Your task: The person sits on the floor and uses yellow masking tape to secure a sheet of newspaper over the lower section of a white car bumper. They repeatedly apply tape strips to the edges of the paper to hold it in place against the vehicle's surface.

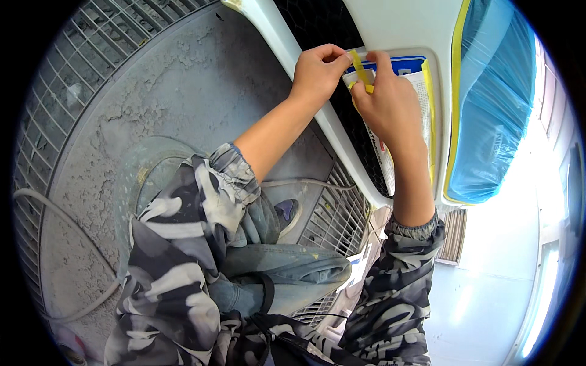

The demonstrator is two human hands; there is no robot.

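My left hand (317,74) is closed in a pinch on the upper end of a short strip of yellow masking tape (359,66). Just beside it, my right hand (390,107) has its thumb and fingers bent around the strip's lower end, its index finger reaching up to the top edge of a blue plate (410,64). Printed paper (421,86) covers much of the plate, and more yellow tape (430,104) runs down its right edge. Part of the paper is hidden behind my right hand and forearm. The plate sits in a recess of a white car bumper (397,24).
Blue plastic film (491,116) edged with yellow tape covers an area at the right. A black mesh grille (323,30) lies left of the plate. Below are a rough grey floor plate (165,79), metal floor grating (58,91) and a grey hose (73,226).
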